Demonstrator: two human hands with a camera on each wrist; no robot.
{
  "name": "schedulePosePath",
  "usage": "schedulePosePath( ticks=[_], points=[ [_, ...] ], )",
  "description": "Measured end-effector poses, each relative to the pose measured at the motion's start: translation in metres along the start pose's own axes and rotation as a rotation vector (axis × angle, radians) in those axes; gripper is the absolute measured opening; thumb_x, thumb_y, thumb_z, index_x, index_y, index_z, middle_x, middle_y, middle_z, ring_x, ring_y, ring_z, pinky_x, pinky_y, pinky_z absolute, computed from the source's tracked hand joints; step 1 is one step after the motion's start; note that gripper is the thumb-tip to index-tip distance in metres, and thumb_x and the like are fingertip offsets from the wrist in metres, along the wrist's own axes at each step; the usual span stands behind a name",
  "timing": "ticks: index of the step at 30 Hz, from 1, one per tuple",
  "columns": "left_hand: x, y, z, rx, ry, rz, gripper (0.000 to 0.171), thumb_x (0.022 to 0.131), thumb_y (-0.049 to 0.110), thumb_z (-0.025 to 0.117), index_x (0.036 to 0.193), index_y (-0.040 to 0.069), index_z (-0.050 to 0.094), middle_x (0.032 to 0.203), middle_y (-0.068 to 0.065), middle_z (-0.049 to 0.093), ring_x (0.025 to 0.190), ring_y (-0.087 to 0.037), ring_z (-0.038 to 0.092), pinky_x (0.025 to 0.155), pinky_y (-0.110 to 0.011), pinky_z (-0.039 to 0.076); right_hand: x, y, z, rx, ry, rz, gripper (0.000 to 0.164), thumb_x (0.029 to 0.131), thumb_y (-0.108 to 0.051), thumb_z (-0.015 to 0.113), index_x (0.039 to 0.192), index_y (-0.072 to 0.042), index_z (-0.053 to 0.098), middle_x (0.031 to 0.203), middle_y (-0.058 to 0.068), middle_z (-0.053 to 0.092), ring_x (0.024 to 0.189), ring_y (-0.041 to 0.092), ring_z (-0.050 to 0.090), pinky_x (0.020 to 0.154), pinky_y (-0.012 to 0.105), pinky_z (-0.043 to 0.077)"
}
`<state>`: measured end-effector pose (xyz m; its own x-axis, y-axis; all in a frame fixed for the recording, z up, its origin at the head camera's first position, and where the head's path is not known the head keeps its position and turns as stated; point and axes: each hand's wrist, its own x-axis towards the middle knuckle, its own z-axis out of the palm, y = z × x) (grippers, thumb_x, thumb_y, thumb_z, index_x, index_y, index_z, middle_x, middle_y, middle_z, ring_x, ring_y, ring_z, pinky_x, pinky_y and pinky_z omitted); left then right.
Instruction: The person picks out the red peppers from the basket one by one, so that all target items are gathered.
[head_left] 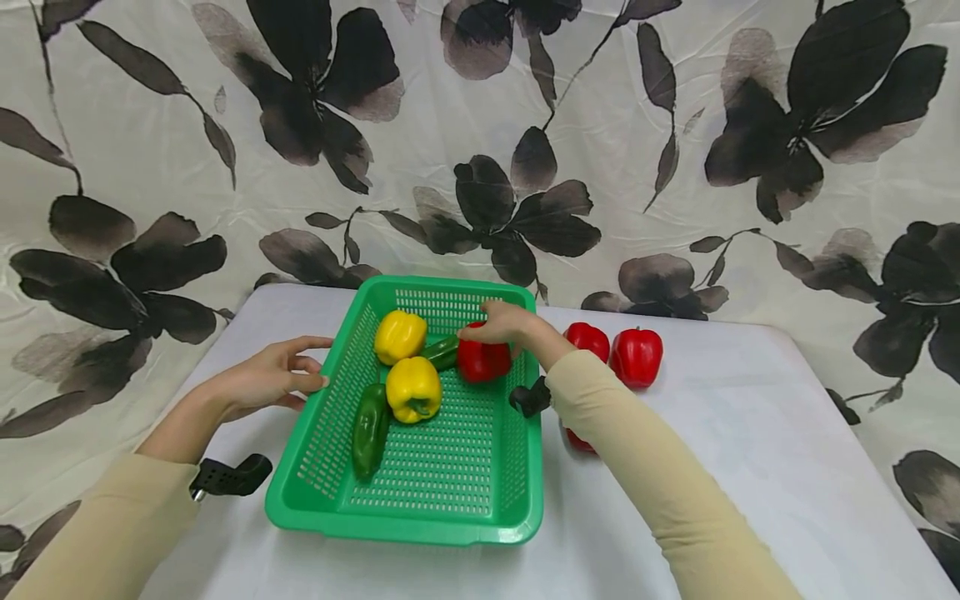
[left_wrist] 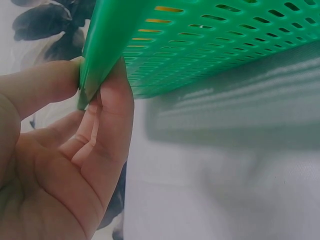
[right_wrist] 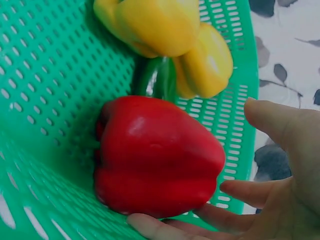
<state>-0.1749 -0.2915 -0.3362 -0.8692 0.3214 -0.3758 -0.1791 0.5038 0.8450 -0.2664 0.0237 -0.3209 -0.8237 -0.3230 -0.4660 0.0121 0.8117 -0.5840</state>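
Observation:
A green perforated plastic basket (head_left: 408, 530) stands on the white table. At its left side my left hand (head_left: 262, 379) pinches the rim between thumb and fingers, as the left wrist view shows close up. My right hand (head_left: 508, 323) reaches into the far right part of the basket, over a red bell pepper (right_wrist: 160, 155). Its fingertips touch the pepper's lower side in the right wrist view, while the thumb stands well apart from it. Beside that pepper lie a long dark green pepper (head_left: 441, 353) and two yellow bell peppers, one behind (head_left: 401, 337) and one nearer (head_left: 414, 389).
Another long green pepper (head_left: 371, 432) lies along the basket's left side. Right of the basket, on the table (head_left: 720, 450), are two red bell peppers (head_left: 637, 357) and a third red one (head_left: 579, 442) mostly hidden by the right sleeve. A flower-patterned cloth (head_left: 645, 150) hangs behind.

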Motion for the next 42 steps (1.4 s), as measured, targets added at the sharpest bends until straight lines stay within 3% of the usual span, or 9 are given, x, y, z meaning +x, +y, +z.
schedulePosePath(
  ticks=[8,32,42],
  points=[
    [0.001,-0.001,0.001,-0.003,0.004,0.002,0.074,0.089,0.015,0.059,0.146,0.005,0.013,0.102,-0.018,0.053,0.086,-0.025,0.061,0.077,-0.040,0.055,0.005,0.001,0.002,0.036,-0.012,0.027,0.079,0.088,-0.040,0.056,0.148,-0.009,0.016,0.149,0.011,0.023,0.128,0.032,0.037,0.081,0.049,0.053],
    [0.001,-0.002,0.000,-0.011,-0.003,0.009,0.075,0.089,0.016,0.059,0.147,0.005,0.012,0.100,-0.018,0.053,0.086,-0.026,0.062,0.078,-0.041,0.055,0.012,0.001,0.012,-0.041,0.011,0.050,0.072,0.087,-0.031,0.060,0.145,-0.007,0.023,0.138,0.017,0.036,0.115,0.035,0.049,0.076,0.046,0.055],
    [0.001,-0.002,0.001,-0.019,-0.008,0.015,0.075,0.089,0.015,0.059,0.146,0.004,0.011,0.100,-0.018,0.053,0.086,-0.026,0.062,0.077,-0.041,0.055,0.012,0.000,0.013,-0.102,0.015,0.059,0.050,0.087,-0.033,0.060,0.123,-0.003,0.044,0.120,0.015,0.048,0.104,0.031,0.055,0.072,0.041,0.057]
  ],
)
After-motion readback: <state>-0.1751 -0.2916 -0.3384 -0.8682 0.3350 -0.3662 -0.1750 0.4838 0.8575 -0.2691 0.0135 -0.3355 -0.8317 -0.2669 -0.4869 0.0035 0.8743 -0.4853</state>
